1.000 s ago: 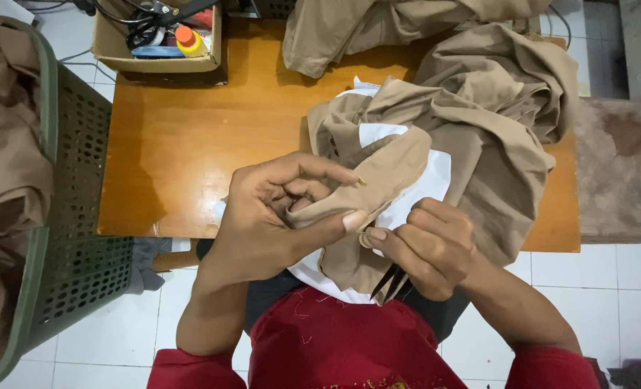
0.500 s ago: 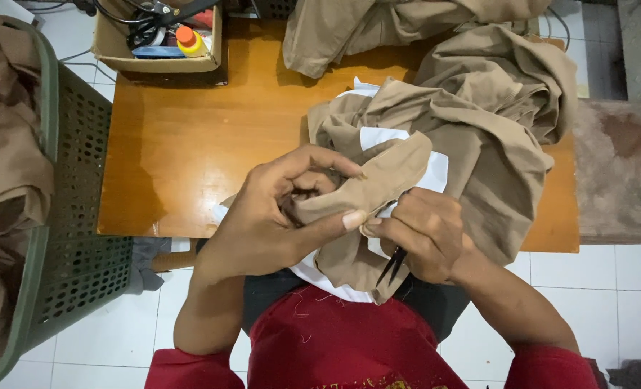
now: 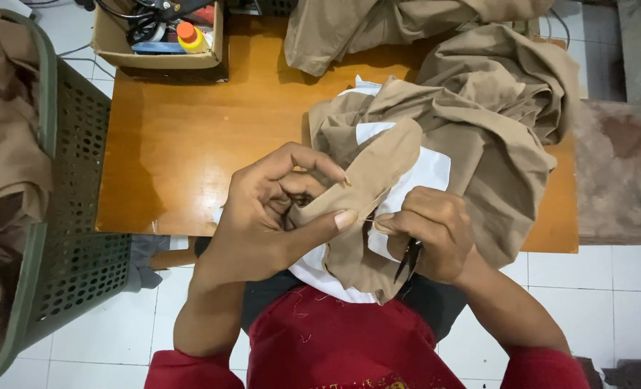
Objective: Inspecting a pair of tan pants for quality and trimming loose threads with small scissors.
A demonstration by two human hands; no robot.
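Note:
A tan garment [image 3: 479, 137] with white lining lies bunched on the wooden table [image 3: 184, 151] and hangs down into my lap. My left hand [image 3: 270, 216] pinches a narrow folded tan flap [image 3: 378, 173] of it between thumb and fingers. Touching that flap from the right, my right hand [image 3: 428, 234] pinches a thin thread at the flap's edge, with a small dark tool, seemingly thread snips [image 3: 405, 261], tucked under its fingers. Both hands meet over my lap, just in front of the table edge.
A green plastic basket [image 3: 68, 238] full of tan cloth stands at the left. A cardboard box [image 3: 158, 43] with a yellow bottle and cables sits at the table's far left corner. More tan cloth [image 3: 378, 25] lies at the far edge. A padded stool [image 3: 619, 173] is at the right.
My right hand has slid up from below the flap to its edge beside my left thumb. The flap has tilted slightly more upright. The left hand has kept its pinch.

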